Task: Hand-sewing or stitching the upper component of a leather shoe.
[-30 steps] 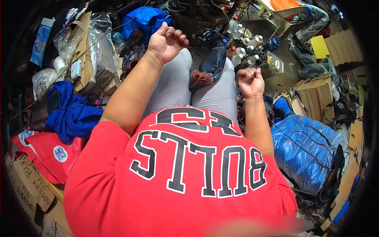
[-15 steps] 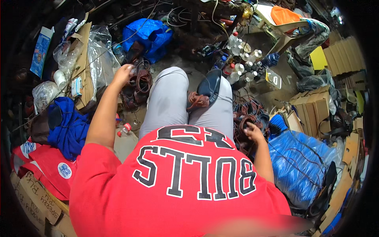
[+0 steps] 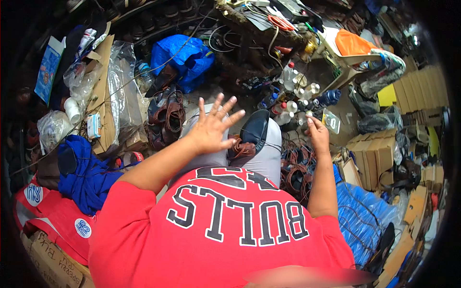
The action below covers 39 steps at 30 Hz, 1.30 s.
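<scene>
My left hand hovers over my left thigh, palm down, fingers spread and holding nothing. A dark sole with a brown leather upper, apparently an unfinished shoe, rests on my right thigh beside it. My right hand is raised over the floor on the right, near a group of bottles. Its thumb and fingertips are drawn together; whatever they pinch is too small to make out. Below that hand lies a pile of brown shoe uppers. More brown leather shoes are heaped left of my knees.
A blue plastic bag sits ahead on the left. Blue cloth and red bags lie at my left. On the right are a blue plastic-wrapped bundle, cardboard boxes and a pale chair with orange cloth.
My left hand has left the shoes on the left and come over my lap, fingers spread. My right hand has risen from the right-hand shoe pile toward the bottles.
</scene>
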Available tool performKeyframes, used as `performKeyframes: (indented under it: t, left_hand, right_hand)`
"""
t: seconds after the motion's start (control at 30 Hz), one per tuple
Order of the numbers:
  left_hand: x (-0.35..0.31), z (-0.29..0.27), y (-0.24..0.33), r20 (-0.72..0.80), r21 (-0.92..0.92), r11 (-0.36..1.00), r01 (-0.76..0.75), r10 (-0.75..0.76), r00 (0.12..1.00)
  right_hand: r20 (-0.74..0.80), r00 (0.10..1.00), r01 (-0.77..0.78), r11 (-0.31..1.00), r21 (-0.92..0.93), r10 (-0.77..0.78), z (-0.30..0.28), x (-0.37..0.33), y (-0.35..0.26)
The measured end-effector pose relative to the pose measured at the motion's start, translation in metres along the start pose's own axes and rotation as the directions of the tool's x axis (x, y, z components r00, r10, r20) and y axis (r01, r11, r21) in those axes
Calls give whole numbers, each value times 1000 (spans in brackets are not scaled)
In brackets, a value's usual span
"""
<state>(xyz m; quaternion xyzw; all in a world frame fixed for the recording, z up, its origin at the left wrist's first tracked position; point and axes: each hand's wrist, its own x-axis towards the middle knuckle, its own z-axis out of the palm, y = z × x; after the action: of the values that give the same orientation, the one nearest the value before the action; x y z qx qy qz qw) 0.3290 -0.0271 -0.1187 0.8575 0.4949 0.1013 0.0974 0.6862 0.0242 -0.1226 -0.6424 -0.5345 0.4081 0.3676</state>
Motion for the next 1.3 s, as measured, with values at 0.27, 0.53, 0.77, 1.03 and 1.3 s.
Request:
performKeyframes:
  t: [0.27,0.53,0.77,1.03,1.3]
  left_hand:
    - [-7,30,-11,-109,-159,985,68,-86,990]
    - [-7,43,-11,-15,-220,974,61,-66,998]
    - [-4,51,-27,-329,-298,947,-117,13,944]
    - [-53,-103,-284,-795,-337,852,401,-486,364]
    - [-128,-172,-381,-691,-15,480,877,-639,338]
  right_hand:
    - [108,933,360,896,-260,-344,105,-2,38]
    - [98,952,299,950,-87,-291,106,-6,38]
    - [127,983,125,988,89,-136,89,-1,47]
    - [35,997,-79,990,120,75,31,-6,47]
    - [-28,995,-97,990,103,100,22,-10,62]
